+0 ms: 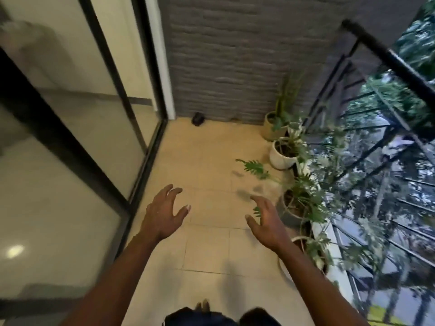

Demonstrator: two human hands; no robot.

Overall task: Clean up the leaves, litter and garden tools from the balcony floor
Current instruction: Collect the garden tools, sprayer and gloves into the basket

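Fingers [173, 191] of the left hand [162, 212] and right hand [264, 220] are spread and loosely curved, holding nothing, above the tiled floor [207, 245]. Blurred leaves [243, 194] lie on the floor just beyond the right hand, near the plant pots [281, 157].

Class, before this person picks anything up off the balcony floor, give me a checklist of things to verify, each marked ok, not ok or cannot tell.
1. Hands free: left hand and right hand are open, holding nothing: ok.
2. Litter found: dark scraps lie on the floor ahead of the right hand: ok.
3. What the scraps are, leaves or litter: blurred, cannot tell.
4. Dark object by the wall, a garden tool or not: cannot tell.
5. Pots safe: the white pot stands upright by the railing: ok.
6. Bin or bag ready: none in view: not ok.
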